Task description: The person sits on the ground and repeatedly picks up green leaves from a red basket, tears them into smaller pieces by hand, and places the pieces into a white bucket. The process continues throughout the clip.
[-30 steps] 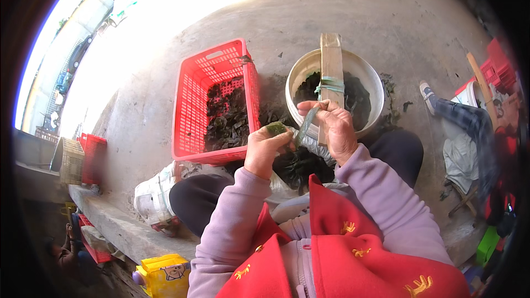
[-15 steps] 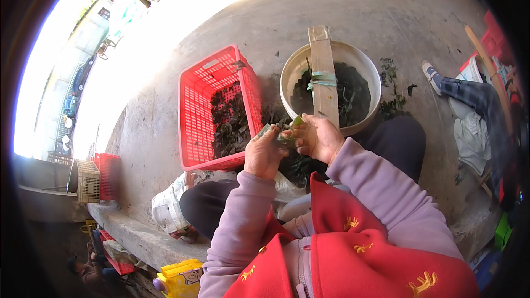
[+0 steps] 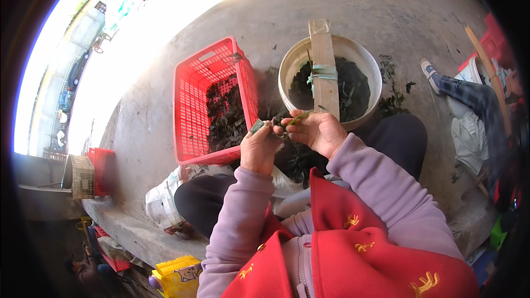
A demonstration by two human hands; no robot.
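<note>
By the red plastic crate's [image 3: 248,84] near right corner, I have the remote left hand [image 3: 259,150] and right hand [image 3: 321,133] pinching, fingers closed, a dark-green seaweed strip [image 3: 300,117] between them, probably light, limp and slippery, best gripped near its edges.

Looks like a semi-open wkshop: rough grey concrete flr [image 3: 397,16], red slotted plastic crate [image 3: 190,124] w/ dark leafy stuff [image 3: 227,124].

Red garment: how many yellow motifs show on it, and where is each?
4: left motif; on the right side, upper motif, middle motif, lower motif. More may be hidden.
</note>
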